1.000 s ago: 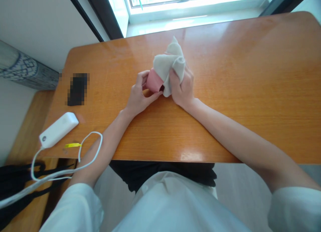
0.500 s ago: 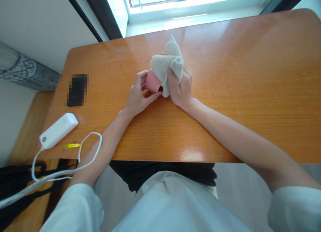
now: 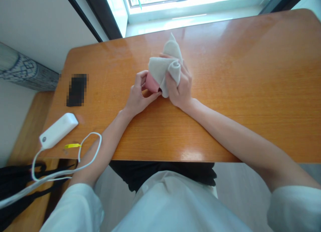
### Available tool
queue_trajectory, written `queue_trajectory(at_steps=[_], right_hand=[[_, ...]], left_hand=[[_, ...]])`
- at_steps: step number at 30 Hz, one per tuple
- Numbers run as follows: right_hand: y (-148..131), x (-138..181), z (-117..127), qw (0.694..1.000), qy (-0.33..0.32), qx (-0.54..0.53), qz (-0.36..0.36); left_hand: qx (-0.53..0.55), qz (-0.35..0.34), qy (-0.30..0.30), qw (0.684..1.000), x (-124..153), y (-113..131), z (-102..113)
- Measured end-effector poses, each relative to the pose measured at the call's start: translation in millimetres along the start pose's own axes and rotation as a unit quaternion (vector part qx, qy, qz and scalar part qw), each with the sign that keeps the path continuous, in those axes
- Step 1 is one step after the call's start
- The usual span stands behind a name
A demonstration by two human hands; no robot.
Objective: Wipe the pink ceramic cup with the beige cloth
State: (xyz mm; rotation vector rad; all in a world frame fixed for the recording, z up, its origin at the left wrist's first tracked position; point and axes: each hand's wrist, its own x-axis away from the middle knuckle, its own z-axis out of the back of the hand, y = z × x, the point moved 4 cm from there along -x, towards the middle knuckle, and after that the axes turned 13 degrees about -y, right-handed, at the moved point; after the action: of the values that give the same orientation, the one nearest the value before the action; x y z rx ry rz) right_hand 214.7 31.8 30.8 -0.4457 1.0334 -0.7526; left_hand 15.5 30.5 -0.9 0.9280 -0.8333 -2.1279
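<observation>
Left hand (image 3: pixel 137 95) clasping probable cup (image 3: pixel 151 83), right (image 3: pixel 182 89) clutching cloth (image 3: pixel 157 68).

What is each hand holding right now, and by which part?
The left hand holds a pink object by its left side, thumb at the near edge. The right hand grips a pale cloth by its bunched right part.

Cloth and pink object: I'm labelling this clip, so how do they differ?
The cloth is pale and crumpled; the pink object looks smooth. The right hand grips the cloth; the left hand, the pink object. More cloth shows than pink object. Both are held.
</observation>
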Motion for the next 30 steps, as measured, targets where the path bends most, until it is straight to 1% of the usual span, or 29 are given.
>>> queue_trajectory(at_steps=[1, 2, 3, 4, 5, 7, 8, 9, 10, 11, 12, 13, 14, 15, 16, 17, 18, 19, 21, 23, 24, 25, 26, 28, 30], right_hand=[[-9, 1, 1, 0.998, -0.016, 0.025, 0.05], [-15, 1, 1, 0.995, -0.027, 0.043, 0.084], [-18, 1, 1, 0.993, -0.034, 0.051, 0.102], [-17, 0, 1, 0.994, -0.024, 0.048, 0.096], [-12, -2, 1, 0.997, -0.004, 0.036, 0.065], [6, -3, 0, 0.997, 0.048, -0.009, -0.051], [15, -3, 0, 0.991, 0.07, -0.032, -0.111], [22, -2, -1, 0.984, 0.087, -0.047, -0.15], [24, -1, -1, 0.982, 0.096, -0.048, -0.157], [22, -1, 0, 0.986, 0.092, -0.033, -0.133], [15, -1, 1, 0.994, 0.076, -0.005, -0.081], [5, -1, 1, 0.998, 0.048, 0.03, -0.011], [-6, 0, 1, 0.996, 0.012, 0.063, 0.058], [-15, 1, 0, 0.99, -0.023, 0.088, 0.112], [-22, 2, -1, 0.983, -0.05, 0.103, 0.144], [-25, 2, -1, 0.981, -0.063, 0.107, 0.149], [-24, 0, 0, 0.984, -0.058, 0.102, 0.134], [-19, -1, 1, 0.99, -0.04, 0.088, 0.098], [-3, -4, 2, 0.999, 0.016, 0.049, 0.001], [16, -3, 2, 0.995, 0.061, 0.018, -0.08], [22, -2, 2, 0.992, 0.073, 0.015, -0.098], [24, -2, 1, 0.992, 0.07, 0.02, -0.099], [23, -1, 1, 0.995, 0.055, 0.032, -0.079], [9, 0, -1, 0.998, 0.003, 0.066, 0.004], [-8, 1, -3, 0.99, -0.059, 0.098, 0.079]], left_hand=[[0.004, 0.003, -0.002, 1.0, 0, -2, 0], [0.006, 0.005, -0.005, 1.0, 0, -3, 0], [0.007, 0.005, -0.007, 1.0, 0, -4, -1], [0.007, 0.001, -0.008, 1.0, -1, -3, -1], [0.008, -0.004, -0.006, 1.0, -1, -1, -1], [0.008, -0.013, 0.0, 1.0, -2, 3, 0], [0.007, -0.014, 0.002, 1.0, -2, 5, 0], [0.004, -0.013, 0.004, 1.0, -2, 6, 0], [0.0, -0.01, 0.002, 1.0, -2, 7, 0], [-0.003, -0.006, -0.001, 1.0, -1, 6, 1], [-0.005, -0.001, -0.002, 1.0, -1, 6, 1], [-0.008, 0.005, -0.003, 1.0, 0, 4, 1], [-0.012, 0.008, 0.001, 1.0, 0, 3, 2], [-0.017, 0.01, 0.007, 1.0, 0, 2, 2], [-0.021, 0.008, 0.014, 1.0, 0, 1, 3], [-0.02, 0.003, 0.018, 1.0, 0, 0, 3], [-0.016, -0.003, 0.018, 1.0, -1, 1, 2], [-0.008, -0.009, 0.015, 1.0, -1, 1, 1], [0.006, -0.012, 0.005, 1.0, -3, 3, 0], [0.002, -0.011, -0.004, 1.0, -3, 5, -1], [-0.002, -0.011, -0.007, 1.0, -3, 6, -1], [-0.005, -0.011, -0.01, 1.0, -3, 6, -1], [-0.006, -0.011, -0.012, 1.0, -3, 5, 0], [-0.011, -0.011, -0.013, 1.0, -2, 3, 1], [-0.026, -0.005, -0.005, 1.0, -1, 1, 3]])
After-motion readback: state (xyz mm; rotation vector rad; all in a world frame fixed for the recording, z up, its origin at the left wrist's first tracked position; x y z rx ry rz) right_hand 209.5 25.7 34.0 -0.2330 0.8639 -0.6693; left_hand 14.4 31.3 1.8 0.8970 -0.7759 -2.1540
